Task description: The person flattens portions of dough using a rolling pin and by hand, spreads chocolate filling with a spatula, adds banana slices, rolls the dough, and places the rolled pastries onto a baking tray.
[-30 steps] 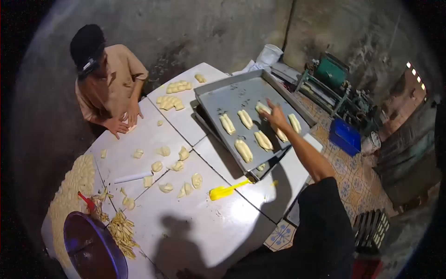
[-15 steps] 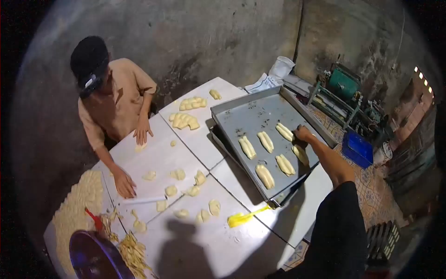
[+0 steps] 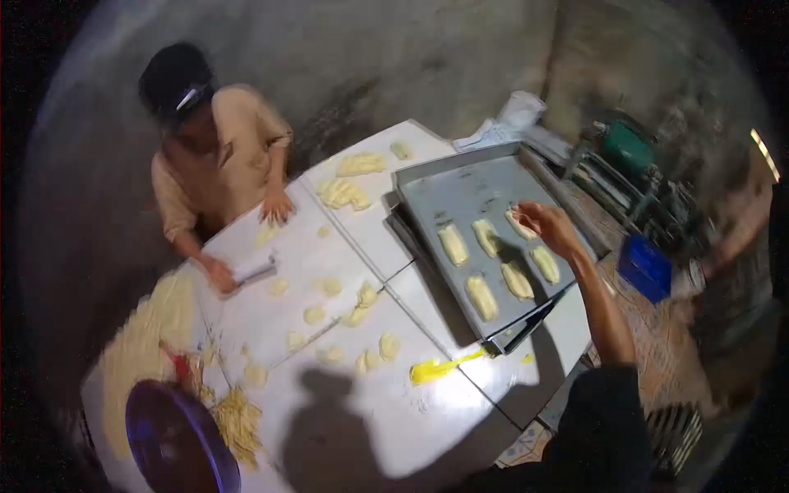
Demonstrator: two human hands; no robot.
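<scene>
My right hand (image 3: 546,228), in a dark sleeve, is raised over the grey metal baking tray (image 3: 431,191). Its fingers look loosely apart, with no object visible in them. Beneath and beside it lie several pale dough rolls; one dough roll (image 3: 520,223) is partly covered by the fingers. Another dough roll (image 3: 545,264) lies just below the wrist in the view, and a further dough roll (image 3: 482,297) is near the tray's front corner. The tray rests tilted at the table's right side, on what looks like another tray. My left hand is out of view.
Across the white table (image 3: 411,427), a co-worker's hand (image 3: 217,274) touches a blurred white bar. Dough pieces (image 3: 331,287) are scattered mid-table; flattened dough (image 3: 148,329) covers the left. A yellow flat tool (image 3: 436,369), purple bowl (image 3: 168,440) and blue crate (image 3: 645,269) are around.
My right hand has lifted from the tray's right side and moved up and slightly left in view. The co-worker's hand has shifted the white bar. The whole view has shifted a little.
</scene>
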